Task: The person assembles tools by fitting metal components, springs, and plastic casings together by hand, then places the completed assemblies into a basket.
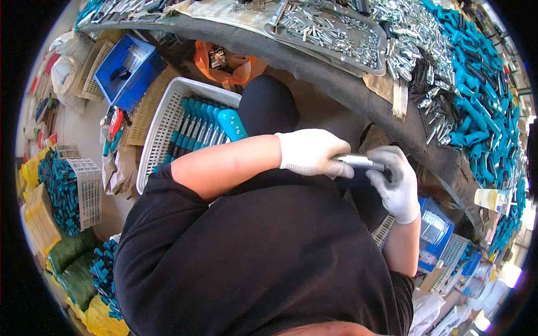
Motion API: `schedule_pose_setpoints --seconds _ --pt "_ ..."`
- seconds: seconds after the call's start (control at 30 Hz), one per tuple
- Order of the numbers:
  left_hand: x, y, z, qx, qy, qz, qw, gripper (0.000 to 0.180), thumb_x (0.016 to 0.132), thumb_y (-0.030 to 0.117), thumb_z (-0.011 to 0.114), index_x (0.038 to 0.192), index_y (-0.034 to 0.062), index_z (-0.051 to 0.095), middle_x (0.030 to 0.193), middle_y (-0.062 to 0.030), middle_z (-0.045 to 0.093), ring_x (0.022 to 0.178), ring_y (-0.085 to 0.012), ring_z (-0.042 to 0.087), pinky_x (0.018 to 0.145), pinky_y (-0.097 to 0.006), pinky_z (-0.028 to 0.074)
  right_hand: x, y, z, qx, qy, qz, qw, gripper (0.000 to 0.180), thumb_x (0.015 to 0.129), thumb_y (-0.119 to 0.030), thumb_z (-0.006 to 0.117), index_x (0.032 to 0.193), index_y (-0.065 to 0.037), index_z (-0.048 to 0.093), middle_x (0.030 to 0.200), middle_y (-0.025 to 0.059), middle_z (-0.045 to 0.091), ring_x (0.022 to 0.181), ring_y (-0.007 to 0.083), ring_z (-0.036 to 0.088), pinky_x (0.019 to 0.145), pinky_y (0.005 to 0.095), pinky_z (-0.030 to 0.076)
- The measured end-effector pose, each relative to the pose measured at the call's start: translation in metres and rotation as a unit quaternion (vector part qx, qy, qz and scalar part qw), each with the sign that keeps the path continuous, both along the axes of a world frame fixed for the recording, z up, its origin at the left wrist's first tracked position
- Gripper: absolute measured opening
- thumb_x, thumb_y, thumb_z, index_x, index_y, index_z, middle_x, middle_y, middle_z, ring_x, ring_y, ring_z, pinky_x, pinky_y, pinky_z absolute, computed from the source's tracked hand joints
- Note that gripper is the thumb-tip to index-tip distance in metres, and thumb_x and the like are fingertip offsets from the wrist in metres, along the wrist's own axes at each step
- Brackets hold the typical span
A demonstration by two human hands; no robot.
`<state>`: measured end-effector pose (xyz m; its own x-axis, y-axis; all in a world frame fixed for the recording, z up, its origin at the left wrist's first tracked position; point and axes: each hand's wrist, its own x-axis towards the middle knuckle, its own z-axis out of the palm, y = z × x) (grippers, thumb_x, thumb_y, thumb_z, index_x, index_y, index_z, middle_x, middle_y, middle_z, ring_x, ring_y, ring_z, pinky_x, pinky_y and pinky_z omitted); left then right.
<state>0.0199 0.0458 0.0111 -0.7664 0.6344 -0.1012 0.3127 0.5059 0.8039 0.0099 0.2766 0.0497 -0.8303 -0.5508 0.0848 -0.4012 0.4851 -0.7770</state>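
In front of my body, my left hand [311, 152] wears a white glove and is closed on one end of a short silver metal rod [354, 160]. My right hand [397, 187], also gloved in white, has its thumb and fingers curled round the rod's other end. That hand is slightly blurred. The rod lies nearly level between the two hands, and the fingers hide both its ends. Left of my knee stands a white plastic basket [154, 137], holding a row of teal-handled tools [197, 126] with silver shafts.
A bench edge [336, 92] curves across the far side. On it sit a metal tray [383, 63] of small silver parts and a heap of teal handles [476, 106]. An orange bag [240, 74] hangs beneath. Blue crates [115, 92] stand at both sides; a cup [493, 199] is at right.
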Motion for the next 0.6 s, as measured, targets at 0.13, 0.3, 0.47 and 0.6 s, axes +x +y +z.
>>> schedule_pose_setpoints --seconds 0.13,0.3,0.47,0.6 --pt "0.004 -0.001 0.002 -0.012 0.039 0.006 0.999 0.049 0.087 0.053 0.057 0.093 0.0037 0.058 0.076 -0.0225 0.061 0.077 -0.0410 0.061 0.068 -0.047 0.047 0.000 -0.008 0.009 0.032 -0.149 -0.068 0.986 0.020 0.079 -0.005 0.069 0.098 -0.002 0.065 0.086 0.0113 0.066 0.076 0.0169 0.063 0.069 0.0279 0.049" --pt "0.005 -0.005 0.001 -0.028 0.029 0.026 0.999 0.050 0.087 0.053 0.056 0.093 0.0035 0.057 0.077 -0.0214 0.061 0.078 -0.0402 0.062 0.069 -0.047 0.047 -0.003 -0.015 -0.005 -0.030 0.191 0.032 0.981 0.015 0.092 -0.013 0.056 0.095 0.000 0.064 0.074 0.0097 0.063 0.057 0.0145 0.060 0.058 0.0260 0.048" --pt "0.008 -0.007 -0.005 -0.026 0.031 0.010 0.999 0.050 0.086 0.053 0.057 0.092 0.0032 0.058 0.078 -0.0223 0.061 0.080 -0.0404 0.062 0.069 -0.047 0.047 -0.001 -0.019 0.016 0.096 -0.267 -0.108 0.953 0.026 0.078 -0.003 0.068 0.103 -0.002 0.061 0.100 0.0136 0.063 0.083 0.0215 0.064 0.071 0.0303 0.050" --pt "0.006 -0.011 -0.004 -0.012 -0.008 0.009 1.000 0.050 0.087 0.053 0.057 0.093 0.0029 0.058 0.079 -0.0228 0.062 0.081 -0.0412 0.061 0.070 -0.047 0.047 0.005 -0.019 -0.004 -0.023 0.030 0.001 0.999 0.016 0.091 -0.013 0.057 0.097 0.000 0.062 0.080 0.0114 0.064 0.061 0.0169 0.062 0.060 0.0275 0.049"
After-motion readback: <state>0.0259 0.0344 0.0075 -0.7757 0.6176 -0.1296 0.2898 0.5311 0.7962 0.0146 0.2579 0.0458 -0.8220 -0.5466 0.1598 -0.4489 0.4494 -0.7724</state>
